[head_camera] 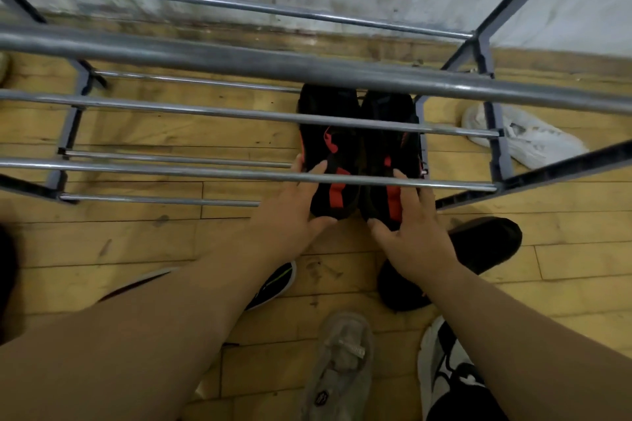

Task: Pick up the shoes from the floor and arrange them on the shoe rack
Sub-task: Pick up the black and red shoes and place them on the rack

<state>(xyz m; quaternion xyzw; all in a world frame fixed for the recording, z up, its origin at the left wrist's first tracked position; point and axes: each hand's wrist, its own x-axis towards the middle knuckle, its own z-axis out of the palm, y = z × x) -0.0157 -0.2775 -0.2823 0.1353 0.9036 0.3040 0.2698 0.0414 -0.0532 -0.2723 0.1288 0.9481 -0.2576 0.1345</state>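
Note:
A pair of black shoes with red strips lies side by side at the right end of the metal shoe rack (239,176), toes pointing to the wall, under the rack's upper bars. My left hand (290,212) grips the heel of the left black-and-red shoe (328,147), thumb under the heel and fingers along its side. My right hand (410,232) grips the heel of the right black-and-red shoe (393,133) the same way. Both heels stick out past the front bar.
On the wooden floor near me lie a black shoe (485,243), a dark shoe with a green line (277,284), a grey shoe (338,369) and a white-and-black sneaker (444,362). A white shoe (533,140) lies right of the rack. A pale wall stands behind.

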